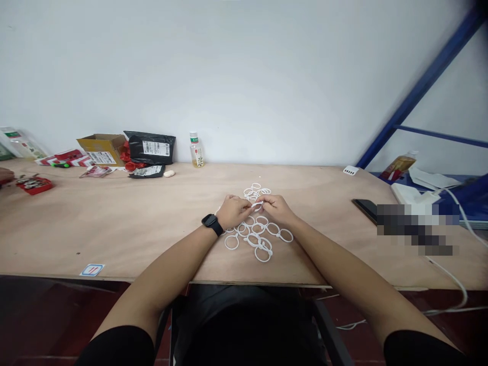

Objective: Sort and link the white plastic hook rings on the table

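Between my two hands is a white ring (257,204), pinched at its left side by my left hand (234,211) and at its right side by my right hand (278,207). Both hands have their fingers closed on it, just above the wooden table. Several linked white rings (262,253) lie on the wood below my hands, each with a small knob where it joins another. Beyond my fingertips sits a small heap of similar white rings (256,186). My left wrist carries a black watch (209,220). My fingers hide part of the held ring.
Along the wall stand a bottle (196,150), a black parcel bag (152,147) and a cardboard box (102,148). At far left, another person's hand (6,175) is near a red tray (39,188) of small parts. On the right lie a phone (364,209), a power strip (414,196) and cables.
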The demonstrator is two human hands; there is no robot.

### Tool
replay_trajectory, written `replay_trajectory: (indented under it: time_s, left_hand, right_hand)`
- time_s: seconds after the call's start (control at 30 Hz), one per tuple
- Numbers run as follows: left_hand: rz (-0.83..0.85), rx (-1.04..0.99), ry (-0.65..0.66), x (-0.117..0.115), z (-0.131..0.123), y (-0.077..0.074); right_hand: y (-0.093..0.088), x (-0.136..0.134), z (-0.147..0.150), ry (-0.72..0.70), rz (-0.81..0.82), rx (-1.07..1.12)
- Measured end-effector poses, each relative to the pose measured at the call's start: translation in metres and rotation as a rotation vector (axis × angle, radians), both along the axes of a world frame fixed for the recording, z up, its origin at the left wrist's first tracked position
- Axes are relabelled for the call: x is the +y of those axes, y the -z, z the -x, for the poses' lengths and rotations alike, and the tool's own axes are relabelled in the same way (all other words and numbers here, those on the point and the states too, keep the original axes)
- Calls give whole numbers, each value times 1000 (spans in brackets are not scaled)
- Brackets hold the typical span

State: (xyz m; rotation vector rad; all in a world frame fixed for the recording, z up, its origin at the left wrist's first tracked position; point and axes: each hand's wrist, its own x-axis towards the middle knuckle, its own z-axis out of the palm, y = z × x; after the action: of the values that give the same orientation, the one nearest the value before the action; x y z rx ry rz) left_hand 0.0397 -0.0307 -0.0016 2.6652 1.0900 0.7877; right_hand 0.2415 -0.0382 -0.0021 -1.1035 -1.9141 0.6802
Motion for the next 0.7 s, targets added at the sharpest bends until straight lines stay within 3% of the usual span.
replay_trajectory:
  time_s: [0.3, 0.5, 0.6, 0.7]
  left_hand:
    - [18, 56, -10, -3, -3, -1]
    - [114, -29, -169, 6, 3, 2]
    - [123, -30, -183, 9, 6, 4]
    - [96, 34, -101, 7, 6, 4]
  right_hand:
    - [9, 8, -3, 19, -78, -58]
    - [9, 10, -4, 90, -305, -82]
    - [9, 12, -6, 103, -282, -127]
    - [11, 12, -5, 88, -228, -157]
